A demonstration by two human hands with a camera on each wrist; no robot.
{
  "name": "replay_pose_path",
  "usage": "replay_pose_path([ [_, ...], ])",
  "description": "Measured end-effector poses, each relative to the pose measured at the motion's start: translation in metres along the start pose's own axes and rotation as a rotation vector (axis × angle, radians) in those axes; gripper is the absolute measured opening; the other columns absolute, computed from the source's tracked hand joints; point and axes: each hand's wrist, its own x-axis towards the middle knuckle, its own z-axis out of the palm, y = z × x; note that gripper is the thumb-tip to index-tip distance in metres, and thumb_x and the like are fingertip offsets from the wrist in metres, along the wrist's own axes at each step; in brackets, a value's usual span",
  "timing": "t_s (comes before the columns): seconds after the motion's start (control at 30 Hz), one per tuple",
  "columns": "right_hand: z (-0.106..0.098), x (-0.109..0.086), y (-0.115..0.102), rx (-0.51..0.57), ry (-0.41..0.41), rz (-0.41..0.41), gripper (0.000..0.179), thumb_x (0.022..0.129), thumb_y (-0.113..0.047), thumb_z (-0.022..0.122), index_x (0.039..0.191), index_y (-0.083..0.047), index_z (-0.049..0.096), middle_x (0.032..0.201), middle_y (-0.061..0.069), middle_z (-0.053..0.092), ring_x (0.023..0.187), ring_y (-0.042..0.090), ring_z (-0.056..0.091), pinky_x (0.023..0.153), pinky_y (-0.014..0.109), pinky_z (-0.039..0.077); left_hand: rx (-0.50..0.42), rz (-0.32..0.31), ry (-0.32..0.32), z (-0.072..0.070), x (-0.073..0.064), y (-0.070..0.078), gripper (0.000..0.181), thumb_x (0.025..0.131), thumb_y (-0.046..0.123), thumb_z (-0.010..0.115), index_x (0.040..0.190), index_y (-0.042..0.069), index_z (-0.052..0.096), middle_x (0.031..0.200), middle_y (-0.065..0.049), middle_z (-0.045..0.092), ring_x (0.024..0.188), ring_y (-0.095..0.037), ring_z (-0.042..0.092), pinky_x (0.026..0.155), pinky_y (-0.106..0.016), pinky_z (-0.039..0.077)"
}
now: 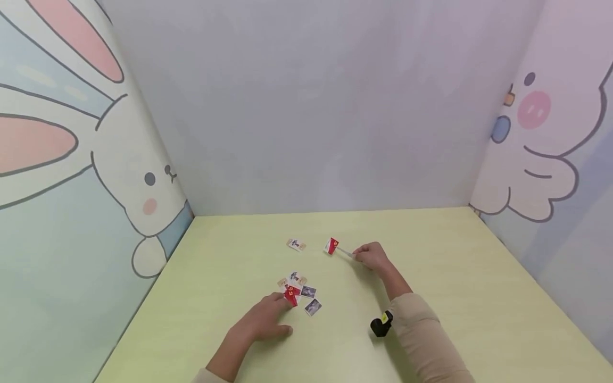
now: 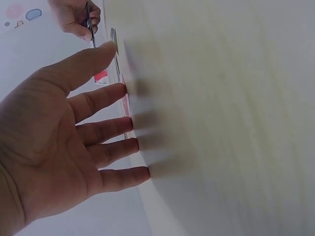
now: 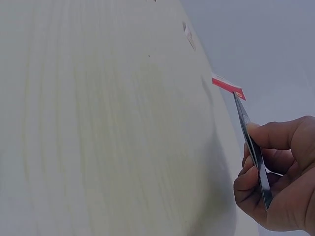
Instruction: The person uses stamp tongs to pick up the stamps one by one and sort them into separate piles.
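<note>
My right hand (image 1: 372, 256) pinches a pair of metal tweezers (image 3: 255, 152) between thumb and fingers. At the tweezers' tips is a small red-and-white stamp-like paper (image 1: 330, 246), held close over the table. My left hand (image 1: 264, 319) has its fingers straight and spread, fingertips at the tabletop beside a loose cluster of small papers. In that cluster are red pieces (image 1: 291, 294) with a yellow emblem, two dark-picture pieces, one of them (image 1: 313, 307) nearest me, and a pale one with small figures (image 1: 297, 279). The left fingertips overlap the red pieces in the head view.
One pale picture paper (image 1: 296, 244) lies apart, farther back on the light yellow table (image 1: 230, 255). A small black device (image 1: 380, 326) with a yellow mark is by the right cuff. A grey wall (image 1: 325, 133) stands behind, with cartoon-printed walls on both sides.
</note>
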Motion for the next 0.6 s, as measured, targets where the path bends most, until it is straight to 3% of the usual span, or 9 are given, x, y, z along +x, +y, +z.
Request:
replay_pose_path([
  [0.37, 0.009, 0.011, -0.007, -0.015, 0.018, 0.045, 0.015, 0.079, -0.002, 0.061, 0.09, 0.004, 0.07, 0.087, 0.011, 0.06, 0.061, 0.016, 0.045, 0.05, 0.025, 0.038, -0.006, -0.008, -0.008, -0.003, 0.003, 0.002, 0.045, 0.075, 0.03, 0.075, 0.112, 0.008, 0.063, 0.116, -0.01, 0.055, 0.107, -0.03, 0.05, 0.091, -0.045, 0.042],
  [0.6, 0.011, 0.016, -0.006, -0.071, 0.046, 0.029, 0.015, 0.076, -0.001, 0.059, 0.084, 0.004, 0.071, 0.086, 0.012, 0.062, 0.06, 0.016, 0.046, 0.049, 0.025, 0.038, 0.008, -0.013, -0.011, -0.003, 0.004, 0.001, 0.043, 0.075, 0.031, 0.075, 0.111, 0.008, 0.064, 0.111, -0.007, 0.056, 0.103, -0.026, 0.051, 0.089, -0.042, 0.044],
])
